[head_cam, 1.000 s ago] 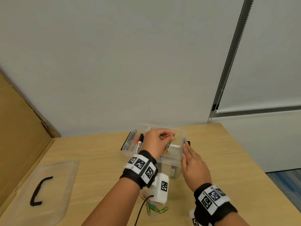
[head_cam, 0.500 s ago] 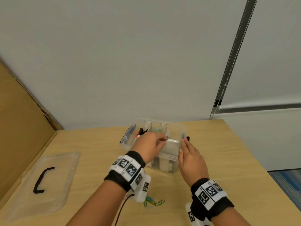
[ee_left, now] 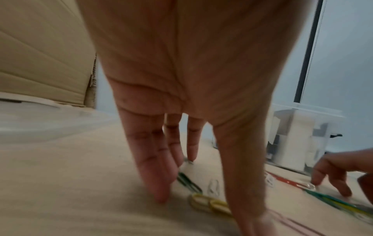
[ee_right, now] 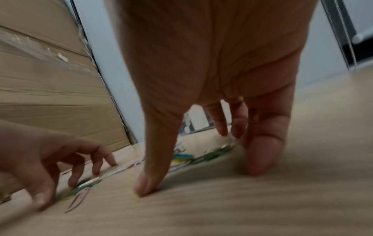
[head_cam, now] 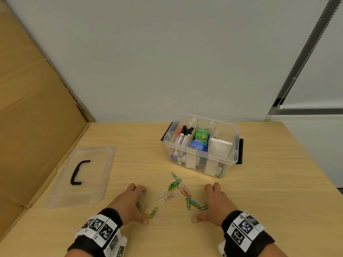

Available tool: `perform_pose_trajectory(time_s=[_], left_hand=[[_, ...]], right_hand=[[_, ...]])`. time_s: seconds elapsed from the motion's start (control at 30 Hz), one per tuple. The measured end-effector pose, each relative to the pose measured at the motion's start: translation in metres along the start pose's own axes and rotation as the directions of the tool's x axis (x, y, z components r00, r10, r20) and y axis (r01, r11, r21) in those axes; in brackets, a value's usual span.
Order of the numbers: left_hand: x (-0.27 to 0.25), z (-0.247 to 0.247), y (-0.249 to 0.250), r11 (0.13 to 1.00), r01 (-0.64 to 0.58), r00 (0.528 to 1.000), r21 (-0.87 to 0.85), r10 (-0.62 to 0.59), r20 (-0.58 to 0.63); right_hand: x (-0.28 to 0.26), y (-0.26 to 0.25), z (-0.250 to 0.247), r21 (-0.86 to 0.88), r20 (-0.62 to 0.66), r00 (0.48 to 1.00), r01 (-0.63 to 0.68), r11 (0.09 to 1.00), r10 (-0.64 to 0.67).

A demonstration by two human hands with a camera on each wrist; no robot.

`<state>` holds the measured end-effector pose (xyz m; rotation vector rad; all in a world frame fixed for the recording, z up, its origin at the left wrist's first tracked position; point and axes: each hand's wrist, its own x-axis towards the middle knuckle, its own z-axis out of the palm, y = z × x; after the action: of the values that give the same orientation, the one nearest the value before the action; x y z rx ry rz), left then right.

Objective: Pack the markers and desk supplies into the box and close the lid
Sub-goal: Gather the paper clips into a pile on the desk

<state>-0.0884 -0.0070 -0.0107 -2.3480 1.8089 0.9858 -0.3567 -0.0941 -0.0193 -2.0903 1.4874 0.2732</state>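
Paper clips [head_cam: 173, 195] scattered loose on the wooden table [head_cam: 259, 210], near side of the clear plastic box [head_cam: 201, 145], directly between the two hands. Left hand [head_cam: 130, 203] just left of the scatter, fingers spread and lowered to the tabletop, a green clip touching or under its fingertips [ee_left: 161, 193]; nothing gripped. Right hand [head_cam: 213, 203] just right of the scatter, likewise splayed, thumb and fingertips [ee_right: 260, 159] on the wood beside a green-and-blue cluster; nothing gripped. Scatter running roughly from the near left to the far centre, with a second cluster trailing toward the right hand. Both hands about equally near; outer clips closest to each respective hand. Likely next move: an inward sweep from both sides to bunch the clips before lifting, judged from the flanking posture.

Box well apart beyond the clips, lid off, divided by cardboard partitions: markers [head_cam: 182, 138] in the left compartment, green and blue items in the middle, a white block on the right. Exact contact of individual fingers with clips hard to confirm, wrist views being blurred.

Clear lid [head_cam: 89, 175] with black handle lying flat at the far left. Cardboard panel along the left edge; plain pale wall behind.
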Motion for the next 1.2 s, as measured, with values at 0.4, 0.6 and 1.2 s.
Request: perform_pose_trajectory(time_s=[0.4,0.6,1.2], left_hand=[[0.027,0.008,0.032,0.936,-0.304,0.94,-0.179,0.265,-0.215],[0.017,0.013,0.03,0.983,-0.158,0.971,0.092,0.172,-0.167],[0.049,0.014,0.031,0.944,-0.329,0.937,0.003,0.327,-0.12]], right_hand=[[0.032,-0.041,0.007,0.192,-0.136,0.981,0.163,0.968,-0.138],[0.047,-0.049,0.0,-0.193,-0.089,0.905,0.395,0.898,-0.416],[0.042,-0.024,0.001,-0.078,0.051,0.94,0.339,0.937,-0.336]])
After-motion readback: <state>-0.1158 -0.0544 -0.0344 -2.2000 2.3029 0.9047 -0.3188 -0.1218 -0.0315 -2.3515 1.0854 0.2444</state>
